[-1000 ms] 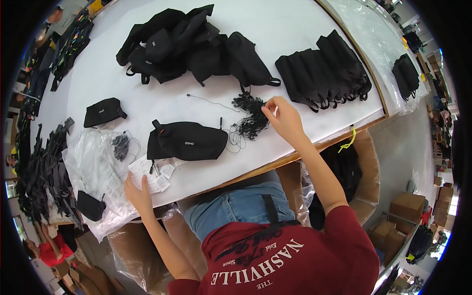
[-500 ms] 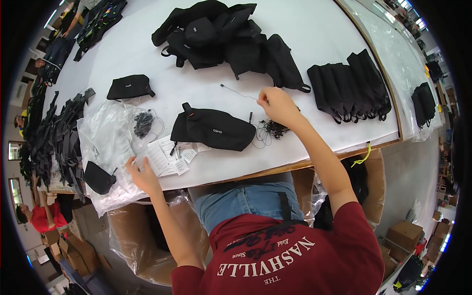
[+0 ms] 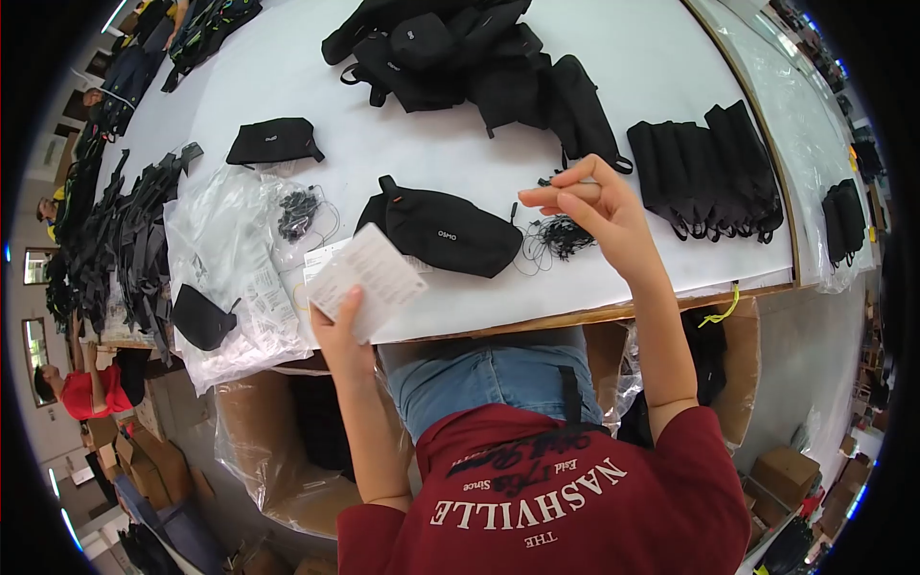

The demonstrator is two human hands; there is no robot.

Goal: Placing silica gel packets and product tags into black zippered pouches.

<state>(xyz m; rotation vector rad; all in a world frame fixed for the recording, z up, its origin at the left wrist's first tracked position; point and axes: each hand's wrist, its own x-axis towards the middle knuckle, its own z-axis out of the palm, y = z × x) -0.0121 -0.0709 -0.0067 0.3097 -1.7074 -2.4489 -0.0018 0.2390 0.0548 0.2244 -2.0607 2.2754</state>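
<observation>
My left hand [image 3: 343, 331] holds a white printed paper tag [image 3: 379, 273] up over the table's near edge, thumb on its face. More white paper lies partly hidden behind it. My right hand [image 3: 599, 201] is raised with its fingers pinched together; a small dark bit shows at the fingertips, seemingly the end of a thin tag string. Just below that hand lies a tangled bunch of black tag strings [image 3: 563, 236]. Between my hands a black zip pouch [image 3: 450, 232] rests on the white table, its pull tab toward my right hand.
A heap of black pouches [image 3: 460, 72] lies at the back, and a row of black pouches [image 3: 704, 177] at right. At left are clear plastic bags [image 3: 220, 240], another string bunch [image 3: 299, 213], two small pouches and dark straps [image 3: 134, 230]. Cardboard boxes [image 3: 268, 460] stand under the table edge.
My left hand has lifted a paper tag off the table and moved right. The right hand has risen and shifted right; the string that trailed from it no longer shows stretched out.
</observation>
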